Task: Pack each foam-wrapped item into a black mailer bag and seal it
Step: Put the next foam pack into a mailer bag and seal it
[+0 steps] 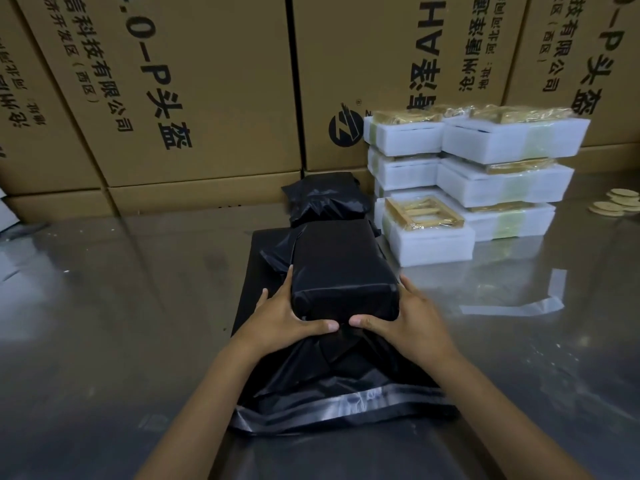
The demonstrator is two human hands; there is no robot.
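Mailer bag lies in the middle of the steel table, on a flat pile of black bags, with a block-shaped item already inside it. Nearest the camera its open mouth trails toward the person, the shiny adhesive strip running crosswise along the loose flap. Just beyond the flap, both hands clasp the near end of the filled part: the left hand cups the left corner, the right hand the right, fingers curled along the sides and thumbs almost meeting on the near face, pressing the film against the item.

The step in hand looks like snugging the bag around the item before closing. To do it well, I would push the item fully to the far, closed end, squeeze the slack out toward the mouth, then fold the flap over flat so the strip bonds without wrinkles.

The filled bag's long axis runs away from the person, closed end far, mouth near.

Behind it sit more packed black parcels. To the right, stacked foam-wrapped items wait, and a peeled liner strip lies on the table in front of them. Small round discs lie far right. Cardboard boxes wall the back.
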